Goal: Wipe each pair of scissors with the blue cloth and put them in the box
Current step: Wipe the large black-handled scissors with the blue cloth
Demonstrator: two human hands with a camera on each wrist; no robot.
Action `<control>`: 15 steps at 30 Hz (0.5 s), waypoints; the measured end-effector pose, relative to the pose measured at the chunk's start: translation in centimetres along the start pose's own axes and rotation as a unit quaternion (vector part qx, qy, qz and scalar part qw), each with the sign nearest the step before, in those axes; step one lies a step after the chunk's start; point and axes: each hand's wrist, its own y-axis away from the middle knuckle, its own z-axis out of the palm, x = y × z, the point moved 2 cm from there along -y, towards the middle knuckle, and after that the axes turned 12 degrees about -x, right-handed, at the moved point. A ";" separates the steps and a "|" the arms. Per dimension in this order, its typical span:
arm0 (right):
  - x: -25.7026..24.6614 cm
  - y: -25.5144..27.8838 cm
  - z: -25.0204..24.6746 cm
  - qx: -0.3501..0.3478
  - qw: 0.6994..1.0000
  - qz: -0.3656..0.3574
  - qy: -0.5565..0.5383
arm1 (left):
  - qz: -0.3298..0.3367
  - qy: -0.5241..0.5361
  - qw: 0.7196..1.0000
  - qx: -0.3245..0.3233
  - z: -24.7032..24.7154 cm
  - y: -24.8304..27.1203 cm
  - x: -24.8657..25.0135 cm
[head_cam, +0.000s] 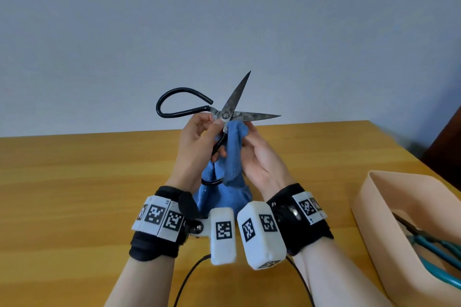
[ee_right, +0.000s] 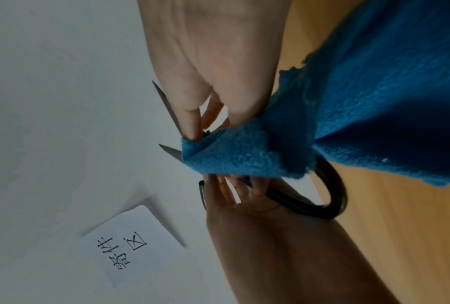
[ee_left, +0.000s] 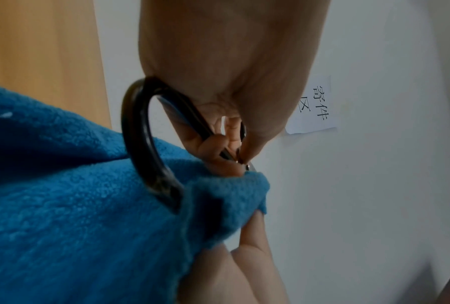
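- A pair of black-handled scissors (head_cam: 225,115) is held up above the bench (head_cam: 74,182), opened wide, with one blade pointing up and away and the other pointing to the right.
- The left hand (head_cam: 197,142) is closed on the scissors just by the pivot, thumb and fingers pinched round the neck of the handles; one handle loop stands out to the upper left and the other hangs down below the hand.
- The blue cloth (head_cam: 230,157) is gripped in the right hand (head_cam: 259,157), fingers curled round a bunched fold that is pressed up against the scissors just under the pivot; the rest of the cloth hangs down between the wrists.
- In the right wrist view, the fold of cloth is seen lying over the root of one blade, with both blade tips left bare beyond it.
- The coming stroke is judged to turn on this: the rightward blade runs away from the cloth-holding hand toward the right, so the cloth would have to be drawn outward along that long axis, from pivot to tip.
- The box (head_cam: 389,222) stands on the bench at the right, nearer the right hand, with teal-handled scissors (head_cam: 434,247) already inside.
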 end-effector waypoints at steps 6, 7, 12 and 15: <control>0.4 -0.3 0.0 0.046 0.998 0.003 0.049 | 0.000 -0.021 1.000 0.000 0.5 0.3 0.2; 0.4 -0.4 0.0 0.057 0.997 -0.001 0.052 | -0.001 -0.020 1.000 0.003 0.6 0.2 0.2; -0.6 -0.6 -0.8 0.079 0.995 -0.014 0.064 | -0.010 -0.024 1.000 0.003 0.9 0.1 0.1; -0.7 -0.7 -1.1 0.105 0.992 -0.022 0.065 | 0.005 -0.047 0.999 -0.009 1.2 0.3 0.1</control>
